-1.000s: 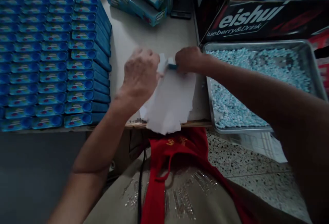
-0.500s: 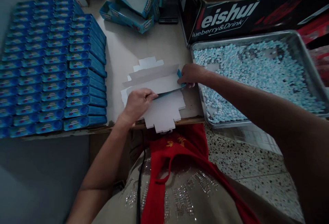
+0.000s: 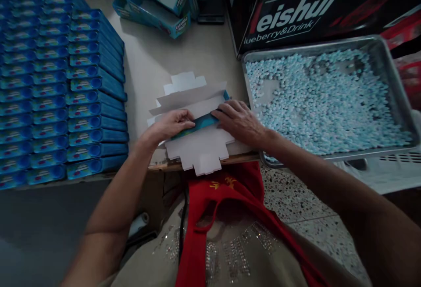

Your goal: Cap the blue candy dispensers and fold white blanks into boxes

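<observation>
Right hand (image 3: 239, 121) now on carton flap (image 3: 197, 122)

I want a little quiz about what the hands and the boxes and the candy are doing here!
1. True or false: both hands press on the flat white carton blank.
2. What fills the metal tray?
3. Which hand is nearer that tray: A left hand, B right hand?

Key
1. True; a blue flap is folded up between them.
2. Small pale blue candies.
3. B; the stacked blue boxes lie on the left hand's side.
</observation>
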A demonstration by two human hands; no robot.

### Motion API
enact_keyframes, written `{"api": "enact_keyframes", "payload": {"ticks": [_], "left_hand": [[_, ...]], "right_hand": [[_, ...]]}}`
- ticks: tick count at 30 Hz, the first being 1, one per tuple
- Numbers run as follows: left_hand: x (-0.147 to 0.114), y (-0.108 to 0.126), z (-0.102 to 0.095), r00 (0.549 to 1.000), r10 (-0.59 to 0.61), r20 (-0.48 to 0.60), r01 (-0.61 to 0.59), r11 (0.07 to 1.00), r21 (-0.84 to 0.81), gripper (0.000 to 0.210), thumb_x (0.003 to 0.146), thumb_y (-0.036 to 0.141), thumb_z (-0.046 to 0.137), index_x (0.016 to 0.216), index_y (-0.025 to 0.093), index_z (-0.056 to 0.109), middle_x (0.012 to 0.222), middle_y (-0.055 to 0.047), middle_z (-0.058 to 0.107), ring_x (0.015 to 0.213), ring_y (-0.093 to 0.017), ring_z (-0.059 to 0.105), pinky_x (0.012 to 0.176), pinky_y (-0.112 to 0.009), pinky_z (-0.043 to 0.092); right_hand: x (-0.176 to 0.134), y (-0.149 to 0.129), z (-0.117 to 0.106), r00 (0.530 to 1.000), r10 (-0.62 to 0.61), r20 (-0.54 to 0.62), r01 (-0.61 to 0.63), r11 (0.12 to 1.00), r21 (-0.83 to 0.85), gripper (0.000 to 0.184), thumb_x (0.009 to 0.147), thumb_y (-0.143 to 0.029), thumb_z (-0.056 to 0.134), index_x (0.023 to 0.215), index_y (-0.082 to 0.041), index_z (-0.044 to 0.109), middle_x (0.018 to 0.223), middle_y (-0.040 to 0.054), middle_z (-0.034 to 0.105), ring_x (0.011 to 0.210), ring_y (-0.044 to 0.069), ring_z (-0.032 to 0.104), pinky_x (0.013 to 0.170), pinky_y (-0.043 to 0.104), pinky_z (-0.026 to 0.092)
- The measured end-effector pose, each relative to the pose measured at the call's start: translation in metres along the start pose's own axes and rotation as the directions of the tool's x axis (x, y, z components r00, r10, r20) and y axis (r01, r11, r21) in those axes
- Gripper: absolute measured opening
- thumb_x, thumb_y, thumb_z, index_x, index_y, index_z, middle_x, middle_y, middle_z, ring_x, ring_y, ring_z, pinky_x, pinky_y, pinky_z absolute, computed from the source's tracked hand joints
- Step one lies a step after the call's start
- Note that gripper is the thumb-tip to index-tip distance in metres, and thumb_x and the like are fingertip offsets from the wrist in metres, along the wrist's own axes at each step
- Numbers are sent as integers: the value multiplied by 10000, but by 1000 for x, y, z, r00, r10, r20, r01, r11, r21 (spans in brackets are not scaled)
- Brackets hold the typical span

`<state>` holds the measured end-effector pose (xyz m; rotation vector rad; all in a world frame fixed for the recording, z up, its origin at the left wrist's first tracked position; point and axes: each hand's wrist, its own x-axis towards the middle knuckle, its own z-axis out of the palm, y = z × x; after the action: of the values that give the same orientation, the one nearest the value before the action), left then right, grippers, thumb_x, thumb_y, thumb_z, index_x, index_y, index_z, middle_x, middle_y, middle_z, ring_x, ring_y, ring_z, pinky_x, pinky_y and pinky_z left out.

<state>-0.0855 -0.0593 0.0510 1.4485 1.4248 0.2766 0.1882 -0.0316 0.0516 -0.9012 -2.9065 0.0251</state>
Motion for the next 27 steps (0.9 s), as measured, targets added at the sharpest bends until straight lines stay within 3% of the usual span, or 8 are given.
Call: {"api": "enact_keyframes", "payload": {"ticks": [2, 4, 5, 8, 12, 18, 23, 27], "left_hand": [[-13, 5, 14, 973, 68, -220, -12, 970, 244, 124, 918, 311, 679, 1000, 219, 667, 879, -35, 670, 851, -205, 616, 761, -321, 504], [-25, 9, 34, 891, 193, -411, 42, 866, 498, 150, 945, 322, 686, 1069, 240, 669, 1052, -103, 690, 1039, -287, 617, 900, -418, 513], [-30, 9, 45, 858, 252, -447, 72, 803, 591, 171, 960, 340, 671, 1102, 244, 670, 1140, -136, 683, 1115, -322, 598, 958, -463, 500], [-35, 8, 77, 880, 294, -374, 95, 661, 744, 233, 1008, 361, 573, 1177, 228, 661, 1237, -184, 660, 1171, -366, 567, 998, -521, 476], [-24, 3, 94, 889, 243, -389, 157, 635, 757, 285, 1050, 315, 420, 1184, 221, 653, 1185, -184, 665, 1123, -364, 566, 923, -514, 471], [-19, -1, 87, 875, 212, -435, 194, 670, 717, 325, 1055, 317, 370, 1137, 238, 674, 1155, -194, 679, 1090, -377, 575, 891, -536, 440], [-15, -1, 70, 922, 177, -344, 150, 656, 740, 333, 1065, 403, 424, 1148, 198, 673, 1168, -193, 689, 1139, -364, 612, 886, -462, 461], [-12, 5, 55, 954, 156, -257, 89, 671, 736, 282, 1047, 423, 516, 1110, 201, 679, 1154, -161, 708, 1111, -334, 639, 877, -420, 484]], "right_hand": [[-1, -8, 17, 1000, -6, 27, 6, 1000, -26, 313, 1075, -257, 422, 1270, -201, 659, 1186, 124, 671, 1145, 289, 516, 1025, 427, 382], [1, -10, 26, 1000, -10, 30, 11, 999, -31, 313, 1069, -206, 394, 1178, -219, 687, 1157, 114, 670, 1123, 284, 507, 1004, 418, 371], [3, -10, 27, 1000, -11, 27, 12, 999, -33, 310, 1063, -191, 395, 1142, -222, 693, 1172, 116, 665, 1124, 286, 501, 979, 413, 373], [4, -14, 27, 999, -17, 39, 18, 999, -45, 298, 1050, -177, 399, 1079, -211, 693, 1147, 134, 658, 1086, 298, 498, 890, 404, 376], [7, -20, 25, 995, -27, 96, 32, 998, -45, 337, 1057, -170, 340, 1108, -198, 672, 1056, 136, 654, 1009, 307, 489, 850, 423, 357], [14, -21, 26, 991, 18, 131, -18, 1000, -2, 349, 1049, -157, 325, 1134, -187, 663, 1094, 159, 661, 1005, 317, 498, 819, 428, 348], [22, -17, 24, 982, 40, 184, -39, 999, -10, 339, 1057, -152, 322, 1147, -155, 649, 1055, 169, 677, 978, 299, 553, 774, 395, 354], [26, -6, 18, 966, -23, 256, 10, 999, 50, 254, 1076, -259, 430, 1176, -153, 638, 1076, 157, 695, 993, 285, 591, 748, 359, 360]]}}
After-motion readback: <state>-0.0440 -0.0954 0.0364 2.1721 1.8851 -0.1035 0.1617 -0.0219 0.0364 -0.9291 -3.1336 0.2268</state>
